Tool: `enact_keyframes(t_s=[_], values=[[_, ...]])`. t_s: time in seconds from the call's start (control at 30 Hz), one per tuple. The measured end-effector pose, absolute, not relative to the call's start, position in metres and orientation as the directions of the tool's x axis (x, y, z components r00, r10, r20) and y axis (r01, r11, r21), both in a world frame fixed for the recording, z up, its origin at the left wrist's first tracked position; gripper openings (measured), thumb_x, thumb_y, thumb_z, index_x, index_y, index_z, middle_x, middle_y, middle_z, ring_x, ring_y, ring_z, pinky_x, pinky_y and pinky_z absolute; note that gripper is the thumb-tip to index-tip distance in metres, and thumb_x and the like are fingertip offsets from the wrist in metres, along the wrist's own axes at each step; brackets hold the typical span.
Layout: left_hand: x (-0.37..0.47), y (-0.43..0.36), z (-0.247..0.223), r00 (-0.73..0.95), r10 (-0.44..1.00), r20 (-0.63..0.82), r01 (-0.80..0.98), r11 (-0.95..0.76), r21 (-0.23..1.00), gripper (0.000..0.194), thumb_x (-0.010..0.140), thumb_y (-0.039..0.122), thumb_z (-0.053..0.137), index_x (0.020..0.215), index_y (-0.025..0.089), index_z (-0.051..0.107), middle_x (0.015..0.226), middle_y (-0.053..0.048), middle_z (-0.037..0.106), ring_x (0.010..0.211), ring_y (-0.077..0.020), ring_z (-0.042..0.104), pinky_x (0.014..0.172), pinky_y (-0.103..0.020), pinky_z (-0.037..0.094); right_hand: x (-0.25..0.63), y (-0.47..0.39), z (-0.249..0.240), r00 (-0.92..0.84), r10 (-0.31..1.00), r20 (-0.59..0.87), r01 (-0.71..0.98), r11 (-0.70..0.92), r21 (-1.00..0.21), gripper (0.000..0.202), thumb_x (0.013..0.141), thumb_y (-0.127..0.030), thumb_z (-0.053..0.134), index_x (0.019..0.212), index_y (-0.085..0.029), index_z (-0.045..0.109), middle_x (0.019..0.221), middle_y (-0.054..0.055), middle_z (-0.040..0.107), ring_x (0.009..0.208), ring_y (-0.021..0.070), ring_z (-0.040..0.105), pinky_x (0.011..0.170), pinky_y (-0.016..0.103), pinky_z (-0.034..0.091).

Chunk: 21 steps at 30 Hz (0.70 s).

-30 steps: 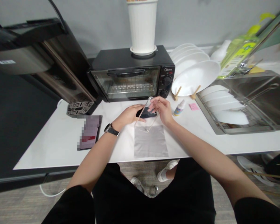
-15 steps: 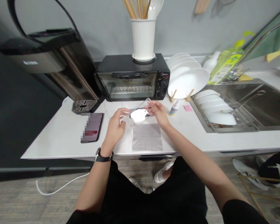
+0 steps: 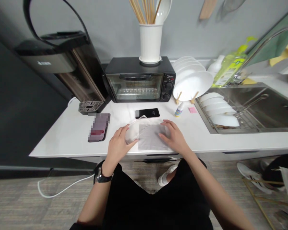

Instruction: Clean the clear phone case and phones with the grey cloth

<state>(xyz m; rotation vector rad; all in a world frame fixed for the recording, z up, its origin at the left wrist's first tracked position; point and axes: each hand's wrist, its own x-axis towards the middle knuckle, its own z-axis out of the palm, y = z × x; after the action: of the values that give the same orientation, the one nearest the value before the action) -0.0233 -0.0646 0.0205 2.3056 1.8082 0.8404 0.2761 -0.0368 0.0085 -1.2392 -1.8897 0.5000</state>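
One clear case (image 3: 131, 132) is held at the worktop (image 3: 67, 131), its left side gripped between thumb and fingers of the left hand (image 3: 118, 143). The right hand (image 3: 175, 137) is half curled by the right side of the grey cloth (image 3: 152, 140); whether the case is also pinched there cannot be told, its right end being lost against the cloth. A dark phone (image 3: 147, 113) is laid flat just beyond, before the toaster oven (image 3: 139, 88); a spray bottle (image 3: 179, 109) is stood to its right. Handling, as judged: case best steadied by its rims, fingertips kept off the flat face, no twist applied; cloth best left undragged, phone unknocked.
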Motion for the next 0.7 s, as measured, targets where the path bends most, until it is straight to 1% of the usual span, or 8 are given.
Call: enact_keyframes(t_s=[0.07,0.17,0.27,0.33,0.43,0.57,0.63,0.7], values=[[-0.027,-0.067,0.016,0.139,0.921,0.364,0.871,-0.289,0.398,0.076,0.09,0.052,0.078,0.155,0.031,0.045,0.135,-0.011,0.068,0.127,-0.038,0.064,0.104,-0.051,0.058,0.285,-0.045,0.006,-0.265,0.88,0.394,0.646,0.465,-0.605,0.053,0.097,-0.048,0.069,0.144,-0.027,0.061,0.156,0.016,0.055,0.144,0.0369,0.054,0.123,0.059,0.044],[-0.028,-0.067,0.01,0.127,0.92,0.371,0.872,-0.282,0.401,0.073,0.09,0.053,0.077,0.153,0.03,0.049,0.136,-0.012,0.064,0.13,-0.0394,0.059,0.109,-0.055,0.054,0.285,-0.045,0.003,-0.278,0.873,0.401,0.698,0.47,-0.54,0.058,0.096,-0.049,0.07,0.149,-0.026,0.06,0.162,0.017,0.051,0.145,0.0393,0.052,0.121,0.062,0.046],[-0.027,-0.066,0.009,0.112,0.926,0.361,0.865,-0.269,0.423,0.069,0.09,0.052,0.076,0.151,0.029,0.051,0.133,-0.012,0.062,0.128,-0.0384,0.058,0.111,-0.055,0.053,0.279,-0.038,0.0,-0.256,0.875,0.41,0.708,0.459,-0.537,0.036,0.096,-0.04,0.069,0.128,-0.026,0.073,0.154,0.015,0.059,0.14,0.0379,0.056,0.117,0.061,0.048],[-0.028,-0.065,0.009,0.117,0.932,0.345,0.859,-0.269,0.436,0.068,0.091,0.049,0.075,0.152,0.029,0.051,0.133,-0.012,0.06,0.129,-0.0373,0.057,0.112,-0.055,0.052,0.277,-0.036,-0.001,-0.202,0.89,0.409,0.704,0.422,-0.572,0.017,0.095,-0.033,0.065,0.105,-0.026,0.077,0.145,0.013,0.066,0.134,0.0361,0.06,0.113,0.059,0.052],[-0.029,-0.067,0.01,0.133,0.938,0.32,0.855,-0.272,0.441,0.069,0.093,0.045,0.072,0.155,0.024,0.048,0.137,-0.014,0.057,0.132,-0.0367,0.054,0.117,-0.055,0.048,0.283,-0.041,0.001,-0.114,0.91,0.397,0.639,0.374,-0.672,0.012,0.093,-0.031,0.064,0.089,-0.025,0.074,0.137,0.012,0.071,0.127,0.0339,0.065,0.11,0.056,0.052],[-0.02,-0.068,0.013,0.186,0.933,0.308,0.829,-0.318,0.461,0.076,0.094,0.042,0.07,0.161,0.022,0.04,0.143,-0.015,0.054,0.137,-0.0361,0.05,0.121,-0.056,0.045,0.301,-0.057,0.014,-0.02,0.948,0.318,0.42,0.297,-0.858,0.016,0.093,-0.039,0.067,0.093,-0.025,0.074,0.128,0.012,0.076,0.119,0.0298,0.071,0.107,0.049,0.052],[-0.008,-0.067,0.014,0.237,0.921,0.31,0.806,-0.365,0.466,0.08,0.095,0.042,0.072,0.164,0.023,0.037,0.144,-0.014,0.054,0.138,-0.0351,0.048,0.122,-0.055,0.043,0.312,-0.063,0.027,0.038,0.964,0.262,0.304,0.239,-0.922,0.021,0.093,-0.044,0.07,0.095,-0.023,0.074,0.12,0.01,0.079,0.104,0.0258,0.073,0.095,0.043,0.055],[0.006,-0.064,0.015,0.294,0.905,0.307,0.787,-0.411,0.46,0.083,0.095,0.043,0.073,0.165,0.024,0.034,0.145,-0.012,0.056,0.139,-0.0344,0.047,0.123,-0.054,0.042,0.322,-0.067,0.044,0.166,0.945,0.283,0.24,0.24,-0.941,0.026,0.091,-0.046,0.073,0.096,-0.02,0.074,0.103,0.007,0.08,0.084,0.02,0.069,0.081,0.035,0.055]])
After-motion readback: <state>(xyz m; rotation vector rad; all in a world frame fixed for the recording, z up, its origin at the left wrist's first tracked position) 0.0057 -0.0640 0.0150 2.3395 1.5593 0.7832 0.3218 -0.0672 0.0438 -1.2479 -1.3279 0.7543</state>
